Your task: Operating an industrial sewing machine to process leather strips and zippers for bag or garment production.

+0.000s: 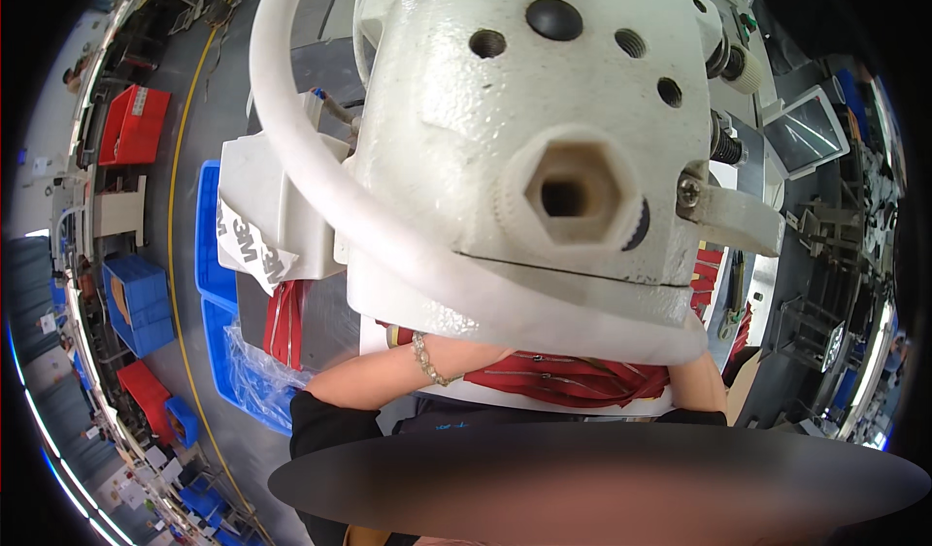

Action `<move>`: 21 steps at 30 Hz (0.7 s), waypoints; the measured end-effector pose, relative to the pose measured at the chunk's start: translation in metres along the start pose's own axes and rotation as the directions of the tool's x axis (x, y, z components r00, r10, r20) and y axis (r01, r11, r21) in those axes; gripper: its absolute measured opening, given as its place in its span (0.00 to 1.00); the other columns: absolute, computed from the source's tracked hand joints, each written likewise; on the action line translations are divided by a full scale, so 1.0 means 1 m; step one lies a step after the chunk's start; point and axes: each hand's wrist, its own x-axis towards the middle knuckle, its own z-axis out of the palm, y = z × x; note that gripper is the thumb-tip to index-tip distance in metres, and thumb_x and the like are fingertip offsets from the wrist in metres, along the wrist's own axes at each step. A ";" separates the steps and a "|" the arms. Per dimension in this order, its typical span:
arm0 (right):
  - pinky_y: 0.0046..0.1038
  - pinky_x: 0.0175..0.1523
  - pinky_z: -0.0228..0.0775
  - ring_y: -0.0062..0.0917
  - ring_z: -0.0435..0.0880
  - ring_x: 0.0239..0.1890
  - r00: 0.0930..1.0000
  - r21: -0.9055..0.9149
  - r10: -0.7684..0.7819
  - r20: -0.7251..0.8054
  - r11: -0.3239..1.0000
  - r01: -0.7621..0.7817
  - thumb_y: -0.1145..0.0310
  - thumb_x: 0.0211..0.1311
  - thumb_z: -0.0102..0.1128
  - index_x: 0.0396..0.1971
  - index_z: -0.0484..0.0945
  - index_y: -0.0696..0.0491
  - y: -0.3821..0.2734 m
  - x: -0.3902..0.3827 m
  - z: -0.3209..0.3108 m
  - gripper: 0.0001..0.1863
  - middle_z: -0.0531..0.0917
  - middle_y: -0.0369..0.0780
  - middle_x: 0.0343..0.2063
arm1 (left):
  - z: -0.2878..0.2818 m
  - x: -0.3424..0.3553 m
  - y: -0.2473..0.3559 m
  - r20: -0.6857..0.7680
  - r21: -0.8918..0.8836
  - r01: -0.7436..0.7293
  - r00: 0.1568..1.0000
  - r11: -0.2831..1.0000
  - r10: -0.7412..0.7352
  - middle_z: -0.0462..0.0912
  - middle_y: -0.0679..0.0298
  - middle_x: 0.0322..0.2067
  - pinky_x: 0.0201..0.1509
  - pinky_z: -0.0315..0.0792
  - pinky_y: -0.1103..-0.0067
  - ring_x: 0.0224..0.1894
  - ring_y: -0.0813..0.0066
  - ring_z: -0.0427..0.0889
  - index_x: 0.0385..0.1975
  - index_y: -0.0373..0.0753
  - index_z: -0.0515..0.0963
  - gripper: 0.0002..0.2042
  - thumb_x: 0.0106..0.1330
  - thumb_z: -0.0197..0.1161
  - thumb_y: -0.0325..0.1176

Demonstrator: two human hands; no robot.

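Observation:
The white head of an industrial sewing machine (pixel 437 158) fills the middle of the view and hides much of the work below it. My left hand (pixel 476 354), with a beaded bracelet at its wrist, reaches in under the machine's front; its fingers are hidden. On the other side, my right hand (pixel 690 346) also goes behind the machine head, and only its back edge and forearm show. Between my arms, a pile of red fabric strips with zippers (pixel 568 381) lies on the white tabletop (pixel 544 409) close to my body. Whether either hand holds anything is hidden.
A thick white hose (pixel 291 109) curves along the machine's left. More red strips (pixel 283 325) hang beside a white box (pixel 282 172). Blue bins (pixel 218 342), one holding clear plastic, stand at left. A tilted screen (pixel 808 131) is at right.

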 end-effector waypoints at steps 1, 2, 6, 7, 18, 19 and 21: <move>0.33 0.52 0.76 0.32 0.82 0.48 0.996 -0.005 0.035 0.083 0.999 -0.035 0.74 0.47 0.56 0.50 0.79 0.52 0.000 -0.002 -0.001 0.25 0.81 0.39 0.50 | -0.025 0.016 -0.002 0.030 -0.015 0.083 0.996 0.996 -0.082 0.80 0.57 0.46 0.55 0.67 0.69 0.52 0.64 0.77 0.50 0.38 0.77 0.26 0.59 0.62 0.52; 0.32 0.52 0.76 0.32 0.83 0.47 0.984 -0.010 0.064 0.166 0.998 -0.063 0.74 0.46 0.56 0.49 0.80 0.52 0.000 -0.002 -0.001 0.24 0.81 0.39 0.49 | -0.039 0.024 -0.004 0.060 -0.022 0.169 0.984 0.985 -0.167 0.81 0.58 0.45 0.53 0.67 0.70 0.50 0.65 0.77 0.49 0.39 0.77 0.25 0.59 0.62 0.52; 0.33 0.53 0.75 0.32 0.82 0.48 0.990 0.000 -0.094 -0.102 0.996 0.094 0.76 0.46 0.57 0.47 0.81 0.52 0.002 0.005 0.004 0.23 0.82 0.38 0.46 | -0.034 0.020 0.000 0.025 0.011 0.182 0.983 0.983 -0.182 0.83 0.61 0.39 0.48 0.70 0.70 0.44 0.65 0.80 0.46 0.39 0.79 0.24 0.59 0.62 0.52; 0.33 0.53 0.75 0.32 0.81 0.48 0.993 -0.034 -0.093 -0.066 0.995 0.091 0.77 0.46 0.57 0.46 0.81 0.52 -0.001 0.007 -0.001 0.23 0.82 0.39 0.45 | -0.029 0.016 0.000 0.050 0.011 0.195 0.980 0.981 -0.195 0.83 0.61 0.36 0.44 0.72 0.70 0.40 0.65 0.81 0.44 0.39 0.79 0.23 0.59 0.62 0.52; 0.33 0.55 0.70 0.36 0.79 0.49 0.878 0.486 0.442 0.183 0.736 -0.472 0.70 0.58 0.61 0.45 0.79 0.54 -0.004 0.000 0.000 0.14 0.81 0.42 0.43 | -0.024 0.019 -0.004 0.042 -0.036 0.150 0.988 0.988 -0.149 0.83 0.59 0.30 0.32 0.77 0.71 0.31 0.62 0.83 0.45 0.41 0.78 0.22 0.60 0.61 0.51; 0.33 0.56 0.69 0.36 0.79 0.49 0.878 0.458 0.436 0.199 0.750 -0.477 0.68 0.60 0.61 0.45 0.78 0.55 0.000 -0.004 0.003 0.14 0.81 0.42 0.44 | -0.023 0.019 -0.005 0.022 -0.026 0.131 0.991 0.991 -0.131 0.83 0.59 0.30 0.32 0.77 0.71 0.31 0.63 0.83 0.45 0.41 0.77 0.21 0.61 0.61 0.51; 0.33 0.56 0.68 0.36 0.79 0.50 0.878 0.433 0.427 0.217 0.764 -0.478 0.65 0.61 0.61 0.45 0.77 0.56 0.003 -0.008 0.006 0.15 0.81 0.43 0.44 | -0.021 0.018 -0.005 0.004 -0.013 0.117 0.993 0.993 -0.117 0.83 0.59 0.30 0.32 0.77 0.71 0.31 0.63 0.83 0.45 0.41 0.77 0.21 0.61 0.61 0.51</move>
